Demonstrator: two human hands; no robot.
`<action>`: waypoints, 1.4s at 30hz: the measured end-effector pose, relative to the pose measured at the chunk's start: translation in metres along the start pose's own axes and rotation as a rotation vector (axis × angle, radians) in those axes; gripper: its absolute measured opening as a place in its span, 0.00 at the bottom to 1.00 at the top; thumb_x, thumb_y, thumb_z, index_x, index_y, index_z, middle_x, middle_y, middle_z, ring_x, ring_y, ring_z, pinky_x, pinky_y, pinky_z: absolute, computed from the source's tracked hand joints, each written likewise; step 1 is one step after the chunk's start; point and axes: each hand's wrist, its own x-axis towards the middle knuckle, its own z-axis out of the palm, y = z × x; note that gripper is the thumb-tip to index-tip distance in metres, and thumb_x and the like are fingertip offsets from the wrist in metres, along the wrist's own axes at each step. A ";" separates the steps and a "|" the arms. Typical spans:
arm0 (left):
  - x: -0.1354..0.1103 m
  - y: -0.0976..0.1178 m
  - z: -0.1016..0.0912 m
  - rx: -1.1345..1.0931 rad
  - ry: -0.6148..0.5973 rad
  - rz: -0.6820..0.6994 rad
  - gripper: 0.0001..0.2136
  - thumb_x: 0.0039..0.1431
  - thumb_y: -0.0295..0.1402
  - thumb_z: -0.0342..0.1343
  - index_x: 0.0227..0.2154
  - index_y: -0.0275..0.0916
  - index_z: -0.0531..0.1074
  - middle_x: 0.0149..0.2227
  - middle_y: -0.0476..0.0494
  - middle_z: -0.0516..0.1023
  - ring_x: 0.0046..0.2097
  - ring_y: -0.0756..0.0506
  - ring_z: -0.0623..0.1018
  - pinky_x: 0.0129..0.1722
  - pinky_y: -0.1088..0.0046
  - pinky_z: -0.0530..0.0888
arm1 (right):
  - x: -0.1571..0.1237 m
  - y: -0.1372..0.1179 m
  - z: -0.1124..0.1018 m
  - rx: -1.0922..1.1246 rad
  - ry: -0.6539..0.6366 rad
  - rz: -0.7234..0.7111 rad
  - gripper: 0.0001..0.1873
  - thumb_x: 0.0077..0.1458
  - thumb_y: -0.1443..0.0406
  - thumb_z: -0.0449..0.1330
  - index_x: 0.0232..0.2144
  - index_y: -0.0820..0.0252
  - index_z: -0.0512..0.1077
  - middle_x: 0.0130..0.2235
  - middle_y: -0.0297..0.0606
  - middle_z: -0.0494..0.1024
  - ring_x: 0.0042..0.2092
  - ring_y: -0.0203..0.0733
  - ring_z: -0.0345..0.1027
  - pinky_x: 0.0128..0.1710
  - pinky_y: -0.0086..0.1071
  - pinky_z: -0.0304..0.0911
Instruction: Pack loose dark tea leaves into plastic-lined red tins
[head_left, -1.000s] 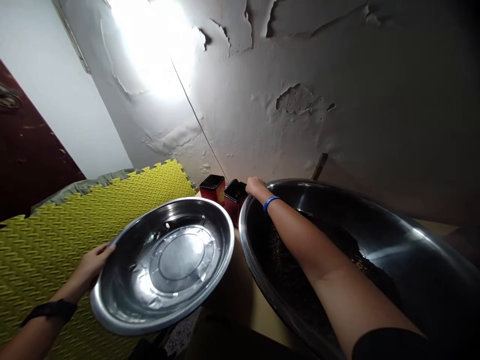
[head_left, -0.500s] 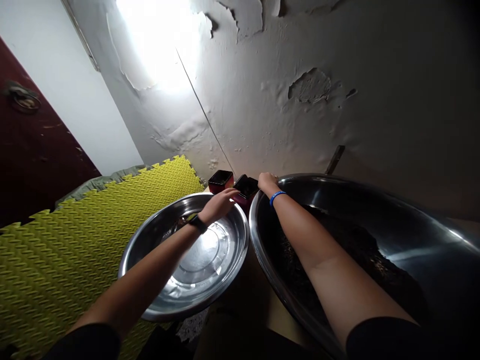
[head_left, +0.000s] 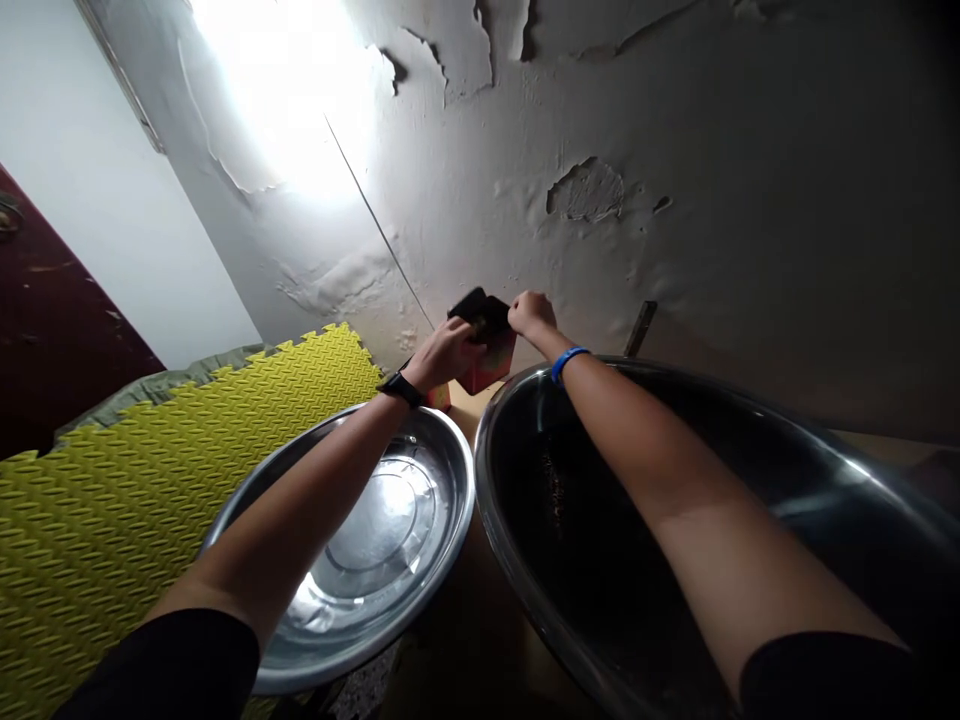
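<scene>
A small red box with a dark, open top is held up between my two hands, behind the spot where the two metal basins meet. My left hand, with a black watch at its wrist, is closed on the near left edge of the box. My right hand, above a blue wristband, pinches its right rim. What lies inside is too dark to make out. Below my left hand, part of a second red box shows; the rest is hidden.
A shiny steel basin stands under my left forearm. On the right, a larger basin contains dark, loose material. Yellow foam matting covers the left side. A peeling grey wall rises close behind, with a short bar against it.
Both hands have lifted the red box up toward the wall. My left hand has moved from over the small basin onto the box. The view has shifted slightly right.
</scene>
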 end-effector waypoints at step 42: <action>0.036 0.190 0.199 -0.778 -0.109 -0.313 0.21 0.41 0.15 0.41 0.36 0.39 0.68 0.38 0.45 0.73 0.42 0.46 0.71 0.42 0.72 0.68 | -0.191 0.324 -0.049 0.076 0.374 0.402 0.11 0.50 0.61 0.54 0.33 0.61 0.71 0.34 0.45 0.75 0.35 0.46 0.67 0.33 0.36 0.60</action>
